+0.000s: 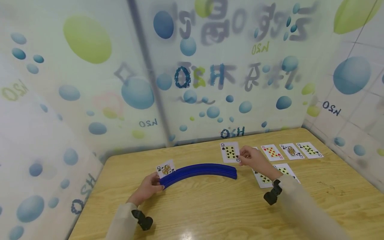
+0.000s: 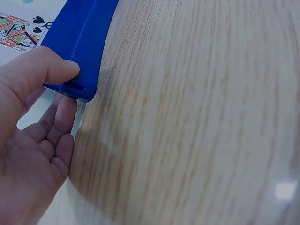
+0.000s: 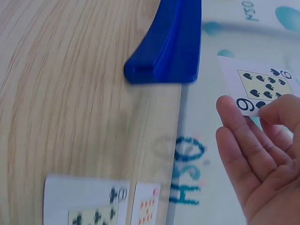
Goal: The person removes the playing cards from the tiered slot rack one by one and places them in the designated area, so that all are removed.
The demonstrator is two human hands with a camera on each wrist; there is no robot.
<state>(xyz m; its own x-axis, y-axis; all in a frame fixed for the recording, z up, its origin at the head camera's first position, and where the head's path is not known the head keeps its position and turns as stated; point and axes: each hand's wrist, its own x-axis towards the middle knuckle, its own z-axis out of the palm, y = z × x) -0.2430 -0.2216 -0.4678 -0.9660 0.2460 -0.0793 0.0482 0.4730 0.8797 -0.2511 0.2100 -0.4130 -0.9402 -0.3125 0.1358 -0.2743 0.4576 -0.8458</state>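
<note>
A curved blue card holder (image 1: 198, 169) lies on the table. My left hand (image 1: 147, 187) grips its left end; the thumb (image 2: 63, 70) presses on top in the left wrist view, with fingers below. A spade face card (image 1: 166, 169) stands in the holder beside that hand. Past the holder's right end, my right hand (image 1: 255, 161) pinches a nine of spades (image 1: 230, 152) by its lower right corner, held up with its face towards me. The right wrist view shows this card (image 3: 265, 86) between thumb and fingertips, apart from the holder.
On the right, a red-pip card (image 1: 272, 152), a face card (image 1: 292, 151) and a black-pip card (image 1: 310, 150) lie face up in a row. Club cards (image 1: 264, 179) lie nearer, partly behind my right wrist. A patterned wall sheet (image 1: 192, 110) borders the wooden table (image 1: 210, 206).
</note>
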